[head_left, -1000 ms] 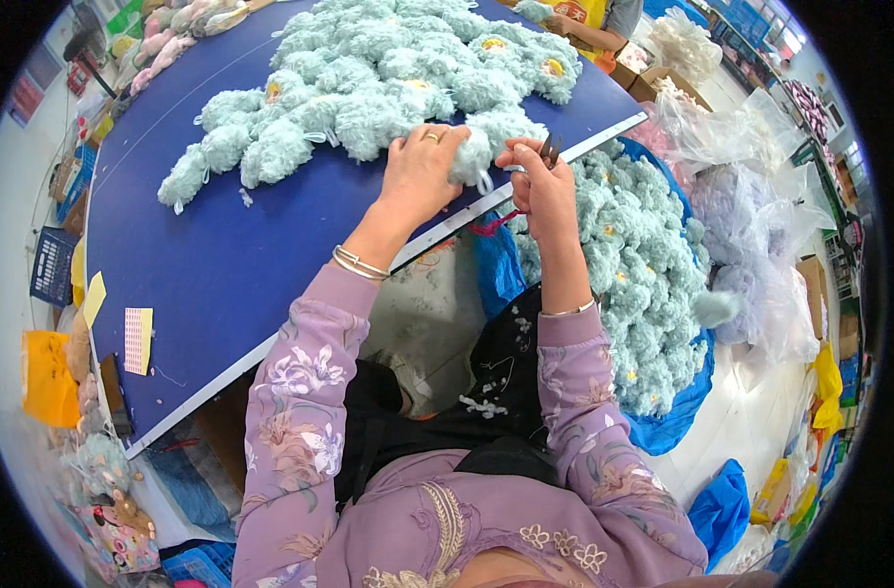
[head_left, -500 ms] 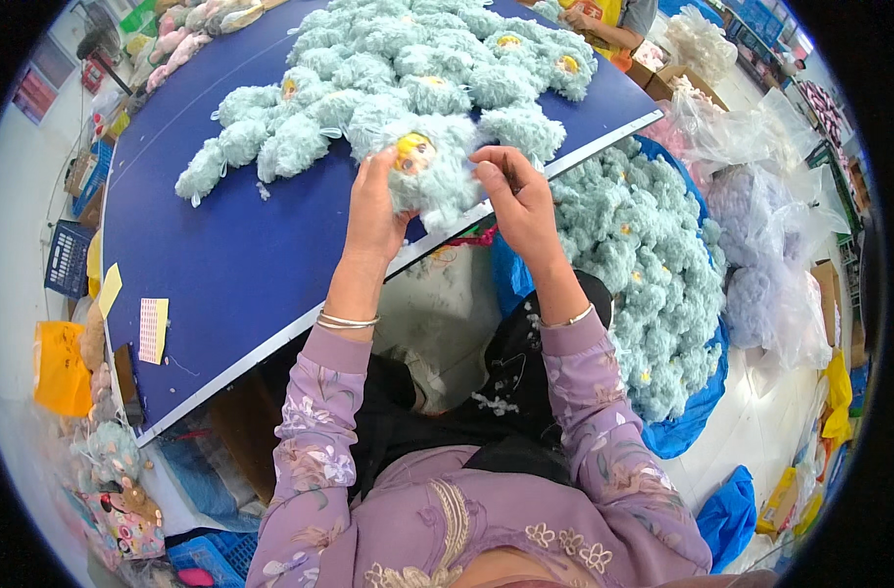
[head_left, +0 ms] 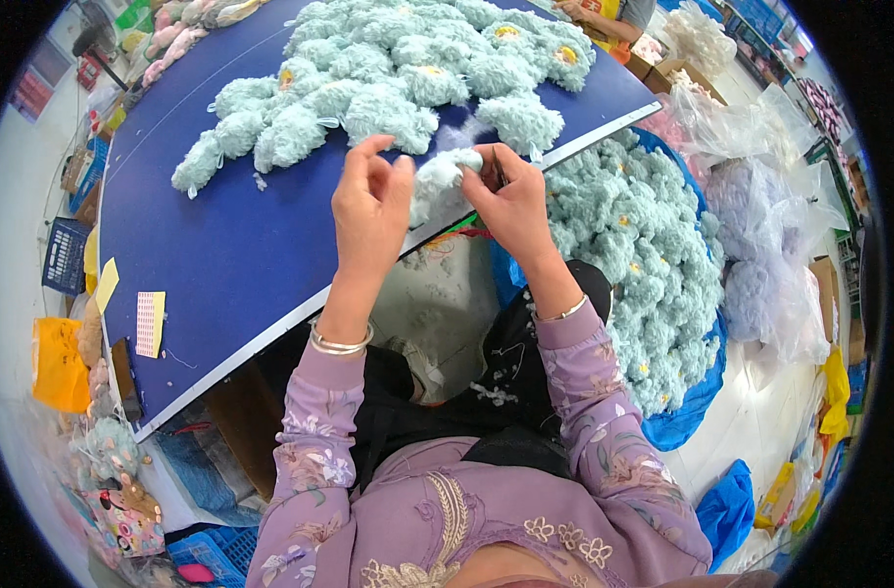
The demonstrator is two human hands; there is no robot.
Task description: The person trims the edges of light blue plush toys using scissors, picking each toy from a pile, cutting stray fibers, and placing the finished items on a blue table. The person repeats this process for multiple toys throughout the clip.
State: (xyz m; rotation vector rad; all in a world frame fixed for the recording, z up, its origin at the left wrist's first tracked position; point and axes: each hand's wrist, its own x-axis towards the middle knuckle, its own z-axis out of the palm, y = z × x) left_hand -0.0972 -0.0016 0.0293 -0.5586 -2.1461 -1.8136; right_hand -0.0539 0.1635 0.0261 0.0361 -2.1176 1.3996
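A fluffy pale blue-green plush piece [head_left: 437,188] is between my hands above the table's near edge. My right hand [head_left: 507,201] pinches its upper right side with thumb and fingertips. A thin dark tool, its kind unclear, shows among those fingers. My left hand [head_left: 368,206] is beside the plush piece's left side, index finger and thumb bent and apart. Whether its lower fingers touch the fluff is hidden. Just beyond lie many similar plush pieces [head_left: 390,116] on the blue table [head_left: 231,265], some showing small yellow-haired doll faces.
To the right, a large blue sack [head_left: 706,387] is heaped with similar plush pieces [head_left: 633,265]. Clear plastic bags [head_left: 760,235] with lilac fluff stand farther right. Another person's arm [head_left: 604,22] is at the table's far right. A sheet of stickers [head_left: 150,323] lies near the left edge.
The plush piece has turned in my hands, so its doll face no longer shows. My left hand has come off its side, and my right hand has moved left and lower, pinching its edge.
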